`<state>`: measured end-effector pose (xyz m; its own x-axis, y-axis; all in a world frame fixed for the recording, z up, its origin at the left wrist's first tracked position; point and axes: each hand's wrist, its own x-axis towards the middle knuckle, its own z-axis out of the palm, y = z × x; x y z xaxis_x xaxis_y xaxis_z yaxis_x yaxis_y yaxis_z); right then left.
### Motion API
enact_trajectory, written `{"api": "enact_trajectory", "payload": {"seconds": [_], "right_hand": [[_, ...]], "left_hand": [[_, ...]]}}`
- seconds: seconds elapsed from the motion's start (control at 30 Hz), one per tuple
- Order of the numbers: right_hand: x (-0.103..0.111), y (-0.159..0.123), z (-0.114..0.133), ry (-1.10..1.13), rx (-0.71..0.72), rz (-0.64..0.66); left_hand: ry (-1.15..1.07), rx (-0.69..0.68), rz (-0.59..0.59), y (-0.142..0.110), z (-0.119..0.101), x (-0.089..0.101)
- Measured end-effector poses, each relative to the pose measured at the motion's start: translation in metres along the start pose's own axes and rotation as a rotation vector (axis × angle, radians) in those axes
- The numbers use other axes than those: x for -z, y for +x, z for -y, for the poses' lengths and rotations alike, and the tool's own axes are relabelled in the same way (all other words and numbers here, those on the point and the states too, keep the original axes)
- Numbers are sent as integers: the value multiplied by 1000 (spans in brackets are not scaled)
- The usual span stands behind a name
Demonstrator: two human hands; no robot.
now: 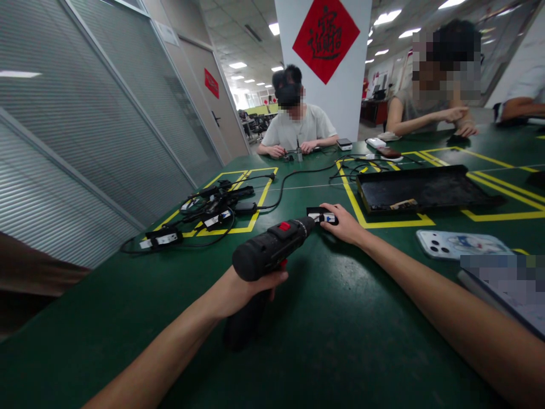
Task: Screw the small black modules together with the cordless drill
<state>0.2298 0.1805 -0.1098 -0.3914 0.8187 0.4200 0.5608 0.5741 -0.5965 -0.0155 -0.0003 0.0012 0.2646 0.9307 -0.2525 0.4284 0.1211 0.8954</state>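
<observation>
My left hand (251, 289) is wrapped round the handle of a black cordless drill (272, 244) with a red switch on top. The drill points forward and to the right, its tip meeting or almost meeting a small black piece with a white label (321, 217). From the right, my right hand (343, 222) grips that piece near the table surface. Whether the drill's bit actually touches it, I cannot tell.
A heap of black adapters and cables (217, 204) lies on the left, within yellow tape. A black tray (426, 190) stands at the right, and a phone (462, 243) lies nearer me beside a notebook-like object (506, 295). Two people sit across the green table (340, 341).
</observation>
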Motion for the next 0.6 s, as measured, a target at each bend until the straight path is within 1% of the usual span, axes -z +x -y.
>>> {"api": "enact_trajectory", "payload": {"seconds": [0.27, 0.6], "right_hand": [[-2, 1, -1, -6, 1, -8], [-1, 0, 0, 0, 1, -5]], "left_hand": [[-28, -10, 12, 0, 0, -1], [44, 3, 15, 1, -2, 1]]}}
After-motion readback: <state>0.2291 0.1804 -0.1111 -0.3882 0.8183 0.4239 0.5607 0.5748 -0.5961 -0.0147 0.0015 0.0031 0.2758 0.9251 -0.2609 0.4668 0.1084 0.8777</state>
